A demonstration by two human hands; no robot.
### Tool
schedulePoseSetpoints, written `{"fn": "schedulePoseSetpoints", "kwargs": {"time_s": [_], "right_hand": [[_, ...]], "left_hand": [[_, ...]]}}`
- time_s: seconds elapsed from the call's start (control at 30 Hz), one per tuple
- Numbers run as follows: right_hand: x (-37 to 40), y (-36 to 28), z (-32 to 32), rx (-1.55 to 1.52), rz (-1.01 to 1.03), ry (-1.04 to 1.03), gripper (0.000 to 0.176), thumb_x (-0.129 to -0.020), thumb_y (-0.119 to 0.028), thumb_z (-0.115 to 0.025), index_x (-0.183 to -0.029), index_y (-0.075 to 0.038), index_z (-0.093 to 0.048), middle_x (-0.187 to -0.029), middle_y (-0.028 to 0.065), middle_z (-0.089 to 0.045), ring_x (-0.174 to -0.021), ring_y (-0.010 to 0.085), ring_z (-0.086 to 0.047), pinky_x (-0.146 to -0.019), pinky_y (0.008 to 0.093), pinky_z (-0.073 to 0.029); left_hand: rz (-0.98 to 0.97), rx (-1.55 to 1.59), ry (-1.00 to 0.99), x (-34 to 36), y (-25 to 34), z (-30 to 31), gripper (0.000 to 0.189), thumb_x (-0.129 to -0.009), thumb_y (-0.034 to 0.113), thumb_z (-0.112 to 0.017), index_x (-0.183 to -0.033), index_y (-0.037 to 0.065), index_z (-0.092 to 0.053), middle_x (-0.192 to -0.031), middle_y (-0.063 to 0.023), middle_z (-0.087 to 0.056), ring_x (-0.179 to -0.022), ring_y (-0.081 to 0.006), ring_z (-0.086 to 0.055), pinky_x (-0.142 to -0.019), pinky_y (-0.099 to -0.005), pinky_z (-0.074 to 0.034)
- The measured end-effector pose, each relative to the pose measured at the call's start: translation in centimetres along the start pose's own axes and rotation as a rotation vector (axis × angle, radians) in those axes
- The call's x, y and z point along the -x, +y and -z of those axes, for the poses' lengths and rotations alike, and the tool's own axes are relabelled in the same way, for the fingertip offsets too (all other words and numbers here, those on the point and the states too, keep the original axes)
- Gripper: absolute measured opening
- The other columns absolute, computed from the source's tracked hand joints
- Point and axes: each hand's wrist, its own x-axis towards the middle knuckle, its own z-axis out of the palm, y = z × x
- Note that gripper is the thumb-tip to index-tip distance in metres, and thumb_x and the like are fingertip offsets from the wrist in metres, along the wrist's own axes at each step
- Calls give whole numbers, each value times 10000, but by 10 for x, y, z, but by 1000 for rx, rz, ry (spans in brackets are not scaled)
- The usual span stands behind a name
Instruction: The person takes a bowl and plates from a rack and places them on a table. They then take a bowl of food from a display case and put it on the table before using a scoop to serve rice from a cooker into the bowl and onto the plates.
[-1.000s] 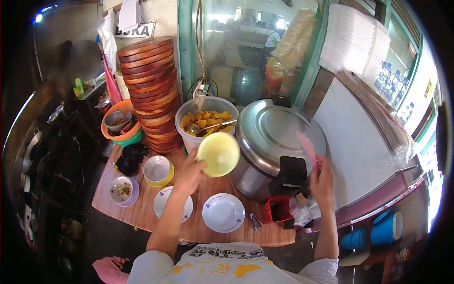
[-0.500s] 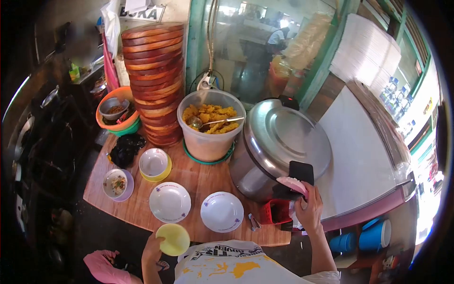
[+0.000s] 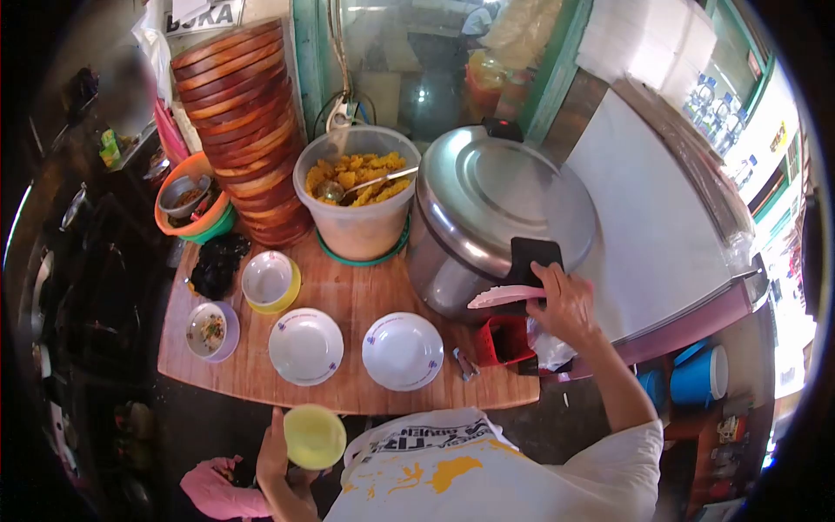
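My left hand (image 3: 275,452) holds a small yellow bowl (image 3: 314,436) low, below the near edge of the wooden table (image 3: 348,391). My right hand (image 3: 565,303) grips a pink rice paddle (image 3: 506,297) and rests against the black latch (image 3: 532,255) of a large steel rice cooker (image 3: 496,213), whose lid is closed. Two empty white plates (image 3: 305,345) (image 3: 403,351) lie on the table in front of me.
A clear tub of yellow rice with a spoon (image 3: 357,196), a tall stack of wooden plates (image 3: 242,130), an orange basin (image 3: 187,209), nested small bowls (image 3: 270,281), a dirty bowl (image 3: 209,331), a red holder (image 3: 504,339). White counter (image 3: 652,235) to the right; blue cups (image 3: 696,383) below.
My left hand brought the yellow bowl down from over the table to below its near edge. My right hand lowered the pink paddle onto the cooker's latch.
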Motion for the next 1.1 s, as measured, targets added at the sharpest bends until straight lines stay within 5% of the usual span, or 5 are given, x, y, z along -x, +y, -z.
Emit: {"fn": "schedulePoseSetpoints", "kwargs": {"time_s": [0.4, 0.57, 0.73, 0.93, 1.1], "right_hand": [[-124, 69, 137, -128, 89, 111, 408, -611, -188, -733, -977, -34, -638, -924, 115, -599, -826, 304, -611, -715, 371, -480], [-208, 132, 162, -388, -40, 95, 335, -703, -188, -784, -952, -7, -651, -867, 32, -609, -821, 114, -545, -745, 287, -454], [-294, 183, 176, -376, -121, 117, 329, -792, -308, -732, -981, -40, -716, -872, 40, -681, -871, 108, -572, -822, 270, -445], [-387, 242, 159, -492, -348, 242, 802, -588, -734, -701, -936, -12, -726, -942, 129, -680, -902, 262, -637, -829, 338, -470], [-452, 283, 119, -221, -650, 481, 974, -592, -851, -552, -939, 48, -696, -1011, 243, -654, -964, 364, -635, -824, 414, -497]], "left_hand": [[-189, 360, -295, -29, 110, -89, 546, -984, 459, -388, -1116, -29, -594, -996, -91, -630, -936, -159, -590, -835, -292, -458], [-239, 330, -359, -47, 133, -107, 506, -996, 425, -376, -1080, -19, -602, -970, -83, -641, -921, -157, -604, -817, -288, -476], [-153, 516, -392, -78, 145, -113, 460, -980, 430, -418, -1068, 16, -599, -993, -79, -645, -906, -173, -619, -788, -305, -502], [-188, 462, -382, -96, 169, -121, 487, -955, 478, -440, -1115, 36, -566, -1022, -67, -629, -921, -172, -612, -788, -309, -501], [-138, 412, -410, -122, 174, -134, 563, -935, 543, -422, -1188, 53, -533, -1094, -63, -597, -983, -166, -582, -837, -304, -476]]}}
